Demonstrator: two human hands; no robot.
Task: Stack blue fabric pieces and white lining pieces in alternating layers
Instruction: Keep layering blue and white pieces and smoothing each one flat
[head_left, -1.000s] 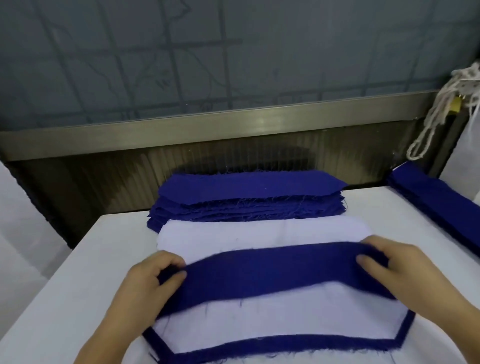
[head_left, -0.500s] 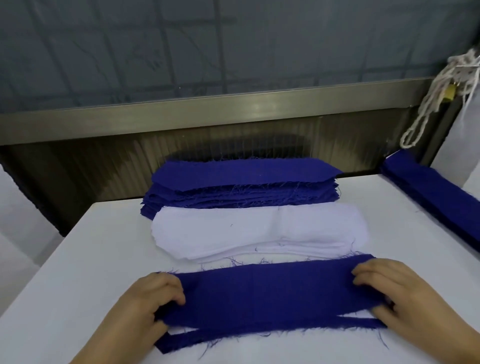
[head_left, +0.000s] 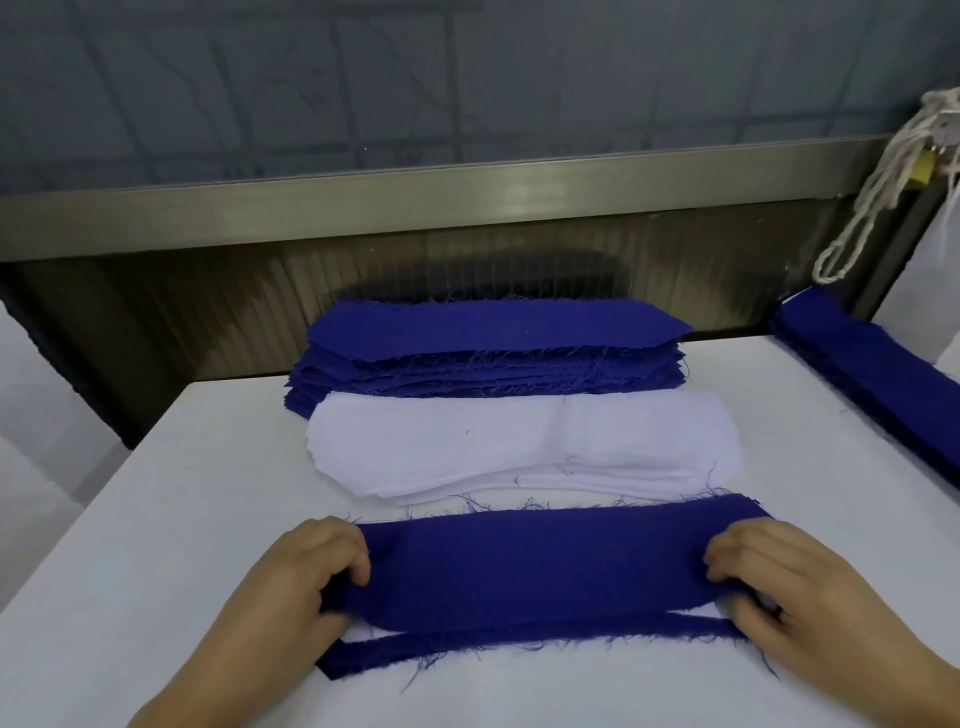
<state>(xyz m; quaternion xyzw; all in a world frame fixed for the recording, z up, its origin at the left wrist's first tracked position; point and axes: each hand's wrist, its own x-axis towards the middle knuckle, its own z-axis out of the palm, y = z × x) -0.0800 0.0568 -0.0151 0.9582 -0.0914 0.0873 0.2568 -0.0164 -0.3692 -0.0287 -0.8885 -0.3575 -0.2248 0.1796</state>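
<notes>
The blue piece (head_left: 545, 564), a second ago up over the white pile (head_left: 519, 447), now lies just before it; left hand (head_left: 311, 577) and right hand (head_left: 769, 582) pinch its ends, squaring another layer.

Two hands, left hand (head_left: 291, 587), right hand (head_left: 800, 597), three blue fabric stacks (head_left: 488, 358), one white lining stack (head_left: 519, 447), perhaps one rope (head_left: 883, 182)

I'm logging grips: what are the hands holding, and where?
Both hold one blue fabric piece by its short ends: left hand at the left end, right hand at the right.
</notes>
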